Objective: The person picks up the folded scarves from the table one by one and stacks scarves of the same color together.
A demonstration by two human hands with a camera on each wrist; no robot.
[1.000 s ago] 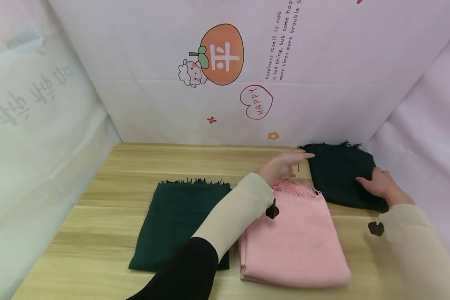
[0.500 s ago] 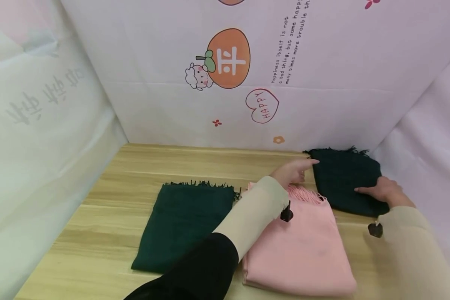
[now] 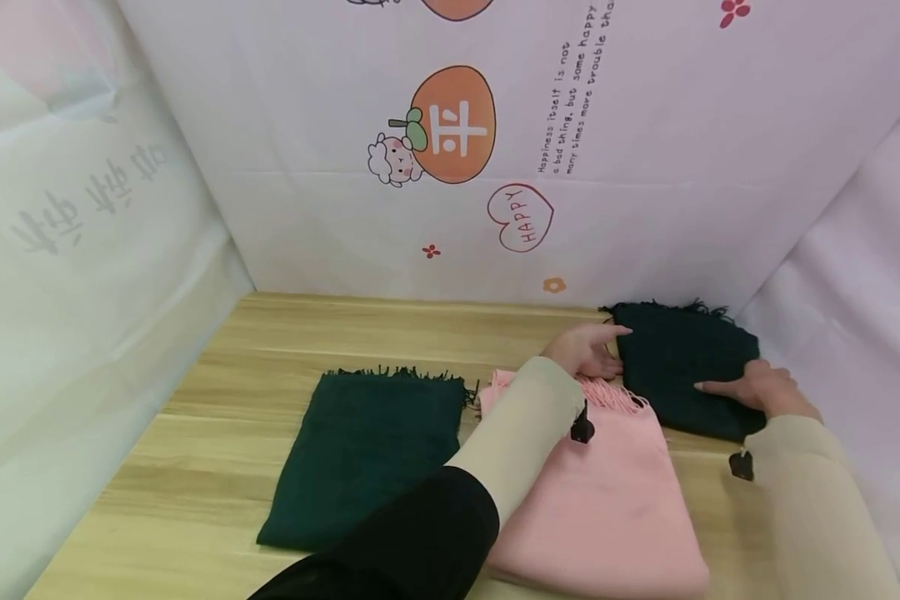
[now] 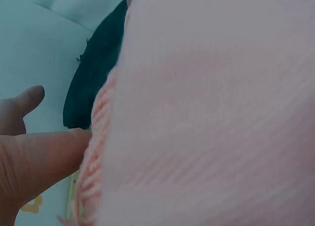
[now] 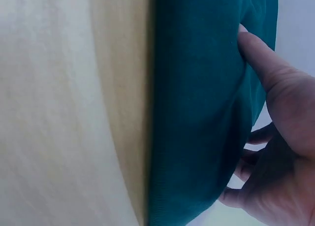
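At the far right of the table lies a folded dark green scarf (image 3: 678, 358) with fringe along its back edge. My left hand (image 3: 583, 350) is at this scarf's left edge, one finger stretched out to touch it. In the left wrist view the hand's digits (image 4: 44, 159) are spread apart. My right hand (image 3: 772, 389) holds the scarf's right edge. The right wrist view shows the thumb on top of the green cloth (image 5: 192, 113), with fingers bent against its side; how far they reach under is hidden. A folded pink scarf (image 3: 615, 492) lies below my left forearm.
Another folded dark green scarf (image 3: 367, 450) lies left of the pink one, fringe at the back, partly covered by my left sleeve. A printed white cloth wall (image 3: 330, 225) stands behind the wooden table (image 3: 217, 400). White cloth also hangs at both sides.
The view has shifted slightly. My right hand has moved a little leftward on the far green scarf. My left hand stays at that scarf's left edge, its lower fingers now nearer the cloth.
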